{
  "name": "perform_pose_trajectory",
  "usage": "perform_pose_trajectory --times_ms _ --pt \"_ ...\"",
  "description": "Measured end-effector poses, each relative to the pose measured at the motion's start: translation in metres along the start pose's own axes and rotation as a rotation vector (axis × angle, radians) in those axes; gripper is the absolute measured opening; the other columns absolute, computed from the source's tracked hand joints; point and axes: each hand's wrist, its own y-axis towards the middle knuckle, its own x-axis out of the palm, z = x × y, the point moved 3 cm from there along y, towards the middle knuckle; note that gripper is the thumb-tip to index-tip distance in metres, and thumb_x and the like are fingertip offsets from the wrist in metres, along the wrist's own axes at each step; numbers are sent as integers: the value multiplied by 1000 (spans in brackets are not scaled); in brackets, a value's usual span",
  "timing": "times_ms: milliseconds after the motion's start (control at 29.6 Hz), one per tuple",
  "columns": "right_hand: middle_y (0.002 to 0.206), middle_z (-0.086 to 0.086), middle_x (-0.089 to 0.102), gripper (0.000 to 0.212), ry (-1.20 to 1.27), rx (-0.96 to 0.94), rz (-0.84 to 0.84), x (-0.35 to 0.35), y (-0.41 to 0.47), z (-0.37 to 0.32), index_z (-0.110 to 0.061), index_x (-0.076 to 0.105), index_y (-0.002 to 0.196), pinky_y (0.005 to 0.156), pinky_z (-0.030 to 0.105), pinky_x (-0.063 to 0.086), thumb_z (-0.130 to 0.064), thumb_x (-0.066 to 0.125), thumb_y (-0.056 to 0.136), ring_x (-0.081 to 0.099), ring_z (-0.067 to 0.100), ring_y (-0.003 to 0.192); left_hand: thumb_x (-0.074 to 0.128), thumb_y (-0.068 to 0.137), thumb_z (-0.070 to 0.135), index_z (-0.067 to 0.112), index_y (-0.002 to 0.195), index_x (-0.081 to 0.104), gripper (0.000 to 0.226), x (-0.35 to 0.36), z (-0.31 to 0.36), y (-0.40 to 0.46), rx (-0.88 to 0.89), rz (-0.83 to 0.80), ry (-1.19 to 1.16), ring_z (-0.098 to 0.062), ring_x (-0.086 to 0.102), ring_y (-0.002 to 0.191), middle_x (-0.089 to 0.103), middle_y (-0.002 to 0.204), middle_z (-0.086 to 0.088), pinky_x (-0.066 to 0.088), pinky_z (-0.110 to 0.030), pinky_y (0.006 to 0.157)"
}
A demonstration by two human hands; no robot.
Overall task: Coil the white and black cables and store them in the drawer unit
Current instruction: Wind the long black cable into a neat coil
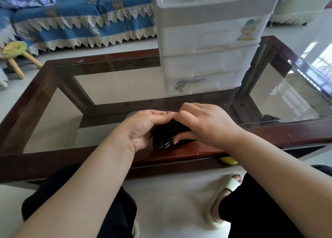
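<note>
While drawers [208, 58] stand closed, left hand [142, 128] and right hand [203, 123] both grip coiled black cable [167, 133], fingers curled tight.

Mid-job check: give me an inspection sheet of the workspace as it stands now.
Surface: glass table with dark wood frame.
Job's things: black cable bundled at the near edge; drawer unit, drawers closed.
Clutter: dark object under the glass, right.
Hands: left hand and right hand both grip the cable.
Cables: white cable not seen.
Surroundings: blue sofa, stool, tiled floor.
</note>
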Motion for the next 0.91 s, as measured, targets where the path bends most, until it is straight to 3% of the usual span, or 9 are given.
perform_pose_trajectory --times_ms 101,169,338,439,540,675,810,911 --pt "80 7 57 44 -8 -36 8 -2 -1 -1 -13 45 97 43 31 39 -52 60 85 52 24 61 65 71 15 7 94 70 24 0 -1 0 -30 -52 -17 -18 70 80 72 85 -8 57 -27 73" --pt "79 8 56 41 -6 -77 6 -4 -1 -2 -12 45 97 43 32 39 -50 59 88 50 25 60 64 70 13 10 90 71 21 1 -1 -2 -63 -98 -2 -18 70 78 72 83 -7 57 -28 74" --pt "79 9 56 37 16 -155 -22 -7 -6 -10 -7 59 96 48 36 42 -44 56 93 50 25 62 67 62 10 17 66 76 12 1 -10 -6 -87 -120 25 -15 69 70 71 73 -4 54 -26 72" --pt "79 10 59 40 9 -167 -29 -8 -8 -12 -4 66 93 49 37 43 -43 56 93 52 25 63 68 64 10 18 84 69 21 0 -16 -4 -45 -123 -25 -19 67 74 68 80 -8 54 -30 72" --pt "82 10 60 36 26 -173 -30 -7 -8 -12 -9 51 102 51 36 44 -43 55 94 54 26 65 69 68 10 14 107 59 40 -1 -17 -3 31 -142 22 -22 66 76 67 84 -11 54 -33 73" --pt "85 8 61 42 104 -121 -65 -9 -5 -13 -13 42 104 55 36 47 -50 56 90 57 24 68 69 67 12 14 98 59 33 -1 -13 -4 159 -87 92 -9 60 55 60 60 1 50 -18 53" --pt "85 5 59 52 149 -52 -66 -14 0 -11 -12 41 104 56 31 44 -54 62 83 54 21 68 68 70 10 14 89 56 23 -3 -17 -1 182 -62 23 -8 58 50 59 59 2 45 -16 45" --pt "83 7 59 53 174 -67 -40 -17 -2 -12 -12 39 103 52 31 41 -53 64 81 52 21 65 64 80 4 14 87 53 17 -2 -17 -1 165 -129 -24 -5 55 45 58 55 6 39 -14 40"
